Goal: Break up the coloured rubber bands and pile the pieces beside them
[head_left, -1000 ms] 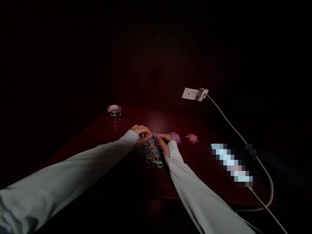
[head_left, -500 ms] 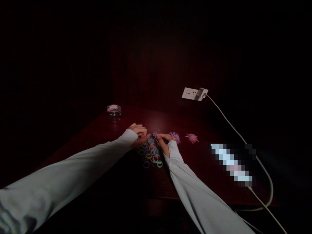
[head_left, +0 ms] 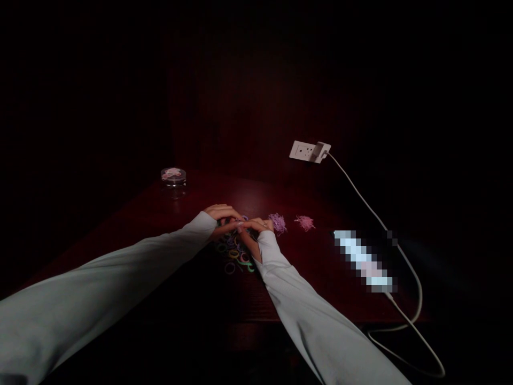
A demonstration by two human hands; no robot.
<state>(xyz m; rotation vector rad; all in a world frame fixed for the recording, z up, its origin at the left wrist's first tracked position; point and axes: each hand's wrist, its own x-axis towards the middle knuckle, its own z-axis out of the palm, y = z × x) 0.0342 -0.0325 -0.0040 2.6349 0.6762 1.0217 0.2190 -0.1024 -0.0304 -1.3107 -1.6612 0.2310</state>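
Matt rubber bands (head_left: pixel 233 254) (smooth, too) on a glossy wood tabletop (head_left: pixel 320 278).

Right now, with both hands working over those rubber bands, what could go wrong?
The right sleeve lies close to the loose small coloured rubber bands and could drag some out of place. The purple snippets sit beside the right hand and might scatter. Dim light may hide dropped bands on the dark wood table.

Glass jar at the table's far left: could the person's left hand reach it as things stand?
Probably yes: nothing visible stands between the left hand, at the coloured rubber bands, and the glass jar.
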